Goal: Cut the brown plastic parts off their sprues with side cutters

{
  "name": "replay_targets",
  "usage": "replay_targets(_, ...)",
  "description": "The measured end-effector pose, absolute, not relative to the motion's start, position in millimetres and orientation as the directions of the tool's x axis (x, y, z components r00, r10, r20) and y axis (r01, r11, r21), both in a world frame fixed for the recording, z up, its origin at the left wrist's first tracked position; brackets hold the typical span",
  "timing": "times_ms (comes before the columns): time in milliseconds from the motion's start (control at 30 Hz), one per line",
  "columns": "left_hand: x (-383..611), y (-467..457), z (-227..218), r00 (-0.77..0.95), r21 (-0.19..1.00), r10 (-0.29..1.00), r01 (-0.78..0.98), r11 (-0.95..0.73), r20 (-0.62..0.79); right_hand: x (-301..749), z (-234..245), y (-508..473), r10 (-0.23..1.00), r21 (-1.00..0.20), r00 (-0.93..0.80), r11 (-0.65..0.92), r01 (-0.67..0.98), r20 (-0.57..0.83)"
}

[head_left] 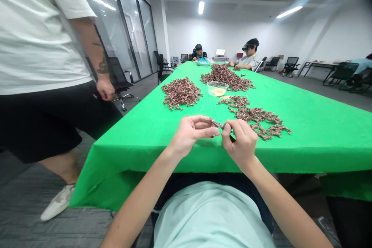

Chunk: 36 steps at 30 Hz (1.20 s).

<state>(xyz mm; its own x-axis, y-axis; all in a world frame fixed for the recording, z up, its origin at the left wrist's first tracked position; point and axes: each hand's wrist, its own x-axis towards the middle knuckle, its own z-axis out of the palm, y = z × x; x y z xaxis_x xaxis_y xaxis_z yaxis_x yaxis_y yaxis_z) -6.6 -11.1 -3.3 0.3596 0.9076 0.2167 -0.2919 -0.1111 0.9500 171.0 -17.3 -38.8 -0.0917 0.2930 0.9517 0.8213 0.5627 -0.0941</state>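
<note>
Over the table's near edge, my left hand (190,131) is closed, pinching a small brown knobbly piece (210,120) mostly hidden by the fingers. My right hand (240,139) grips small pliers (217,124) with metal jaws and a dark handle; the jaws point left and meet the piece at my left fingertips. Just beyond my hands, a loose spread of brown twisted pieces (258,116) lies to the right. A denser heap of them (181,92) sits to the left. Between the heaps stands a clear round tub (217,88) with pale bits in its bottom.
A green cloth (139,131) covers the long table. Farther back lie a large brown heap (225,76) and a blue bag (203,61). Two people sit at the far part. A person in a white shirt (37,38) stands close on the left, near an office chair (119,73).
</note>
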Motion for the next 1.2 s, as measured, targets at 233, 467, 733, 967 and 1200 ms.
replay_targets(233,-2.9,-11.9,-4.3,0.317,0.945,0.923,-0.305,-0.117,0.217,171.5,-42.5,-16.8,0.276,-0.067,-0.103,0.544,0.837,0.956)
replay_targets(467,3.2,-13.4,-4.6,0.245,0.931,0.931,-0.313,-0.187,0.27,170.4,-42.1,-17.9,0.288,-0.1,-0.073,0.543,0.834,0.955)
replay_targets(733,2.8,-12.5,-5.5,0.244,0.921,0.928,-0.34,-0.189,0.281,170.5,-33.3,-20.6,0.344,-0.249,0.036,0.602,0.759,0.938)
replay_targets(967,2.8,-11.7,-5.4,0.237,0.924,0.93,-0.33,-0.195,0.281,171.0,-36.6,-17.9,0.305,-0.162,-0.049,0.626,0.762,0.951)
replay_targets(1200,2.0,-10.9,-6.8,0.242,0.93,0.926,-0.3,-0.214,0.291,171.9,-38.5,-16.8,0.305,-0.141,-0.062,0.598,0.789,0.95)
